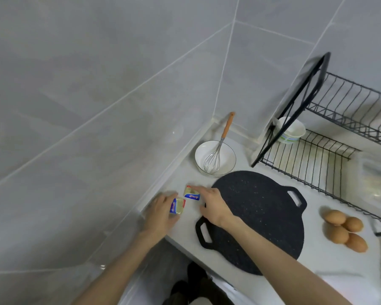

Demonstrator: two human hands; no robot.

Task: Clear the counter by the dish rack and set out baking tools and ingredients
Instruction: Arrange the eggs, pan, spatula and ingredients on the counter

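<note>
- The step in hand looks like setting 2 small foil portions, probably butter, down on the counter (317, 267) as baking ingredients.
- The left hand (161, 213) has its fingers and thumb curled round the near packet (177, 206), close to the wall and the counter's front edge; motion blur hides whether the packet touches the surface.
- The right hand (211, 203) reaches across with its fingers mostly straight, the index finger lying along the far packet (192, 193); I cannot tell whether the thumb pinches it or the fingers only touch it.
- The 2 packets sit just beside each other, between the wall and the black griddle pan (260, 219).
- To do this well, lower each packet flat, printed side up, before letting go, so neither tips or slides off the front edge.
- Keep them apart from the pan's rim and its near handle, so the pan can be lifted without knocking them.
- Leave room towards the white bowl (226, 166) holding the whisk (215, 158), which stands behind them.
- The right forearm passes over the pan; draw it back along the same line, well clear of the 4 eggs (345, 230) lying loose near the dish rack (330, 137).
</note>
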